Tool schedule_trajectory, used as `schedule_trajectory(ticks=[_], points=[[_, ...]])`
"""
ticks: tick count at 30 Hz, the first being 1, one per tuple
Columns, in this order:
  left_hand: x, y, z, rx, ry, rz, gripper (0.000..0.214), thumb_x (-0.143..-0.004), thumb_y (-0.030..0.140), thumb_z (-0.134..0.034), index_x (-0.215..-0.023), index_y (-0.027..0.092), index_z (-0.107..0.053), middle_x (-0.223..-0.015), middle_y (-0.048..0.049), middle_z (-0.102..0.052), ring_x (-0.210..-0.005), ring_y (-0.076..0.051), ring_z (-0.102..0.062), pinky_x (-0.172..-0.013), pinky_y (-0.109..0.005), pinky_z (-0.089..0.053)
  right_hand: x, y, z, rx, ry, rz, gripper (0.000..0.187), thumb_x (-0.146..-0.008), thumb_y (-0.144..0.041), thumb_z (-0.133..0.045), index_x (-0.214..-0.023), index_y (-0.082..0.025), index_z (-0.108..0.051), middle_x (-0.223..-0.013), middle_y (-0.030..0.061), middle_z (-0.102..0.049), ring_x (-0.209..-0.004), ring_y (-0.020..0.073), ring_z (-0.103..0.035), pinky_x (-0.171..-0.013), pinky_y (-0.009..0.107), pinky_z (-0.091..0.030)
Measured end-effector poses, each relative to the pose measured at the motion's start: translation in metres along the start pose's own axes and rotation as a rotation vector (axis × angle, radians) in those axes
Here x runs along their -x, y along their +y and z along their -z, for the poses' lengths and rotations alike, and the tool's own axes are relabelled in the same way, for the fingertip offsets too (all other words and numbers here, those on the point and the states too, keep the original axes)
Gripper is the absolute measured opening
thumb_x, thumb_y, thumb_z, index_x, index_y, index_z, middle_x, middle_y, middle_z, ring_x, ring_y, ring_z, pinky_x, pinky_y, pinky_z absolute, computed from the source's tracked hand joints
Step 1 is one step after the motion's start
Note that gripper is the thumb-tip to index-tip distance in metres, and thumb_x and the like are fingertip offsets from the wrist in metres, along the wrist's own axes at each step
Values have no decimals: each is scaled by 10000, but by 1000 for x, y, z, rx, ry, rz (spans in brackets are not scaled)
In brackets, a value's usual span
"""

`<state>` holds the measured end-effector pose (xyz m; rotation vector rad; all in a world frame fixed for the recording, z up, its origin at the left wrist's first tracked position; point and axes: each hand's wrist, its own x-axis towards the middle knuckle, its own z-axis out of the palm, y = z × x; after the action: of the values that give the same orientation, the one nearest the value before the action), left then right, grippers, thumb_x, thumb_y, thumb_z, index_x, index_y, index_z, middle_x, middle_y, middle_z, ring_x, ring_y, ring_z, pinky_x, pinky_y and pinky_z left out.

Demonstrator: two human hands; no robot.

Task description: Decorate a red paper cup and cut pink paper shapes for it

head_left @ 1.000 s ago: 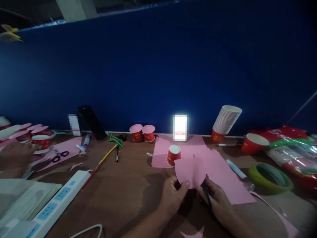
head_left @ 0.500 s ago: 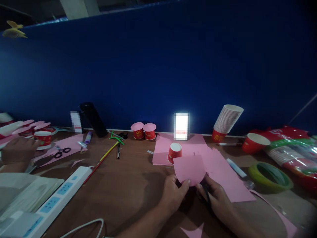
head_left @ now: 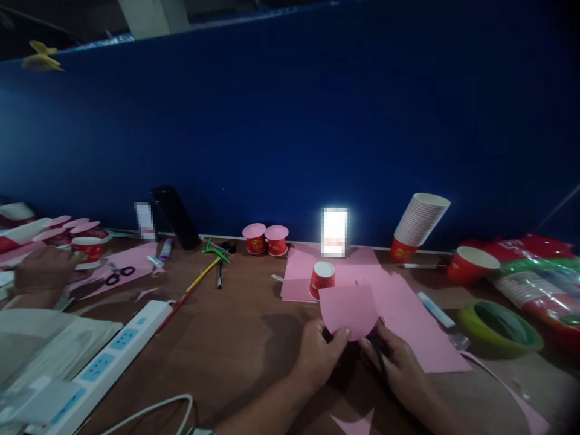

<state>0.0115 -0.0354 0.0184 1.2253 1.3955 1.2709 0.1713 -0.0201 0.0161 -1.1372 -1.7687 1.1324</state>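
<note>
A piece of pink paper (head_left: 348, 309) with a rounded lower edge is pinched in my left hand (head_left: 319, 350), thumb on top. My right hand (head_left: 394, 356) is closed around dark-handled scissors (head_left: 378, 353) at the paper's right edge; the blades are mostly hidden. Just behind the paper, a red paper cup (head_left: 322, 279) stands upside down on pink sheets (head_left: 301, 278). A pink offcut (head_left: 356, 422) lies on the table in front of me.
Two red cups topped with pink discs (head_left: 266, 240) stand by the wall. To the right are a leaning cup stack (head_left: 419, 223), green tape roll (head_left: 498, 329) and bagged cups (head_left: 530, 272). At left lie a power strip (head_left: 120, 347) and another person's hand (head_left: 43, 272).
The view has shifted slightly, moving the background a little to the right. My hands, the paper and the scissors keep nearly the same pose. The other person's hand has moved slightly.
</note>
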Motion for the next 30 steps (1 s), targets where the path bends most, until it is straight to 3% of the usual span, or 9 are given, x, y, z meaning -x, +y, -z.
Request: schedule_trajectory(ticks=[5,14,30], points=[[-1,-2,0,-9,-1,16,260,-718,293,-578,-807,77,-694,-709,-74,-687,-581,-160,-577,-494,-228,-454,0,-3,-1,4,7,-28,401,-785,-350,-585,-1134,-153,-571,-792,42,-650,-657,182,-564,-599,254,-488],[-1,-2,-1,-2,22,-8,239,-717,270,-585,-803,79,-699,-730,-79,-701,-679,-194,-612,-611,-257,-477,0,0,-1,4,1,-22,368,-784,-343,-585,-1105,-163,-575,-762,27,-645,-642,174,-551,-571,238,-465],[-1,-1,-1,5,19,10,235,-711,279,-589,-780,83,-698,-699,-67,-692,-633,-175,-600,-572,-238,-467,0,-5,0,30,1,-30,359,-773,-392,-583,-1051,-166,-609,-702,14,-627,-607,173,-535,-537,237,-449]])
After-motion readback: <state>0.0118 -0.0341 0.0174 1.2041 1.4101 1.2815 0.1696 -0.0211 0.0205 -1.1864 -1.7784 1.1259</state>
